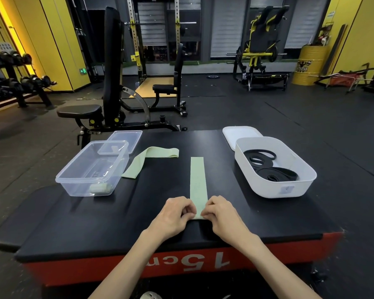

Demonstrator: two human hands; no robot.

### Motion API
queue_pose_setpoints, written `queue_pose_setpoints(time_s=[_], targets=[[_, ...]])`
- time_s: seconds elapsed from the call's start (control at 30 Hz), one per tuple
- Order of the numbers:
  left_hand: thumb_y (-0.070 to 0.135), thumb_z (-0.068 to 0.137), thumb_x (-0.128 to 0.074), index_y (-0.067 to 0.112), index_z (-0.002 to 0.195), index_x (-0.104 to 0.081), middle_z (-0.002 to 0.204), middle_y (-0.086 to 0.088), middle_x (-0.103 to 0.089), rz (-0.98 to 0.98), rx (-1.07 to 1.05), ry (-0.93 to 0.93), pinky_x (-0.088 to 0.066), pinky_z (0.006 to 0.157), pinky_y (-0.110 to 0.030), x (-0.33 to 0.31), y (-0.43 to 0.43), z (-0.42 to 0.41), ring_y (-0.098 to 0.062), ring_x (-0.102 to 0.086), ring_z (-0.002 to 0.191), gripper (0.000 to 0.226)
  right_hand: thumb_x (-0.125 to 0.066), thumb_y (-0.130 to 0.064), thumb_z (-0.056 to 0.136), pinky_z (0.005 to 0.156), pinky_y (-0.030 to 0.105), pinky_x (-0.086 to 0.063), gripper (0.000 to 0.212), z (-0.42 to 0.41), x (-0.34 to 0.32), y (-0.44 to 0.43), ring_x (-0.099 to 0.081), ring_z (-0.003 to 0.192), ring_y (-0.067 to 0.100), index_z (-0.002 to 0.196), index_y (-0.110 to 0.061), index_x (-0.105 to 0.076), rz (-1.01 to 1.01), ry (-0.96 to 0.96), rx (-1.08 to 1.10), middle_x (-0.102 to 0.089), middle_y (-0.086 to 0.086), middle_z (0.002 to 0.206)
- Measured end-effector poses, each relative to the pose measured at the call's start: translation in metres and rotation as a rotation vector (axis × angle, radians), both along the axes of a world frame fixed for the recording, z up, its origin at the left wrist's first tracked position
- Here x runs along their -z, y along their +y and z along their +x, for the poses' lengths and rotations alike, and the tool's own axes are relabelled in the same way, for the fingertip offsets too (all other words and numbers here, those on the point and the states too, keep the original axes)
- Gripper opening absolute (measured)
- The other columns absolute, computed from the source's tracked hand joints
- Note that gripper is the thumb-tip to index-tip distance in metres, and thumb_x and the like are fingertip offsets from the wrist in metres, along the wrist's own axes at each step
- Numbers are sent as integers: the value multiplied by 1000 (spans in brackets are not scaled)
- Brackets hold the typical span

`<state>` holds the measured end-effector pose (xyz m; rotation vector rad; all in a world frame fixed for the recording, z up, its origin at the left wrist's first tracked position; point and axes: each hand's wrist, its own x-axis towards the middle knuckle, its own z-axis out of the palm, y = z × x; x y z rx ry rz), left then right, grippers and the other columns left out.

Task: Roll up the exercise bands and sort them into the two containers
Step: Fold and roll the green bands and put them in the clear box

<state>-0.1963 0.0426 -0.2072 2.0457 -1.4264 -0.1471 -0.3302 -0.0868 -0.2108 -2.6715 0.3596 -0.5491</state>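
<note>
- While left hand (177, 212) and right hand (221, 212) pinch its near end, fingers curled, green band (198, 180) lies flat toward 12 o'clock; start tight, edges aligned
- At 10 o'clock, clear tub (62, 180) holds one green roll (101, 188); platform (74, 223) edge at 6 o'clock, under the wrists; leftward route looks open

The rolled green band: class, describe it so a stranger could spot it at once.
Start at the black-topped platform and find the clear plastic container on its left side. The rolled green band lies inside, against the near wall. Unlike the straight green band and the bent green band lying flat outside, it is wound into a roll.
</note>
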Motion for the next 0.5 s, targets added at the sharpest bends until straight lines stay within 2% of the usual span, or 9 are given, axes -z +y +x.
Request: queue_pose_setpoints(time_s=[0.1,0.23,0.5], targets=[[8,84,-65,18,83,-68,77,9,-60,-9,29,-10,-39,66,-7,0,1,0,-2,-54,68,10,-55,-7,88,75,23,-39,20,-1,0,2,-54,88,18,95,-17,-70,-17,27,-10,-63,0,91],[11,84,-65,18,84,-69,75,9,-65,-23,33,-23,-43,68,-9,0,2,3,-5,-58,70,8,-56,-5,86,71,22,-35,19,-2,-2,1,-56,82,20,89,-16,-71,-1,12,-20,-65,1,85],[20,86,-62,19,91,-70,83,8,-67,-75,90,-98,-47,72,-14,5,8,3,-5,-60,73,9,-58,-7,88,77,19,-37,20,-2,0,0,-54,90,16,92,-18,-75,23,-11,1,-63,-3,92]])
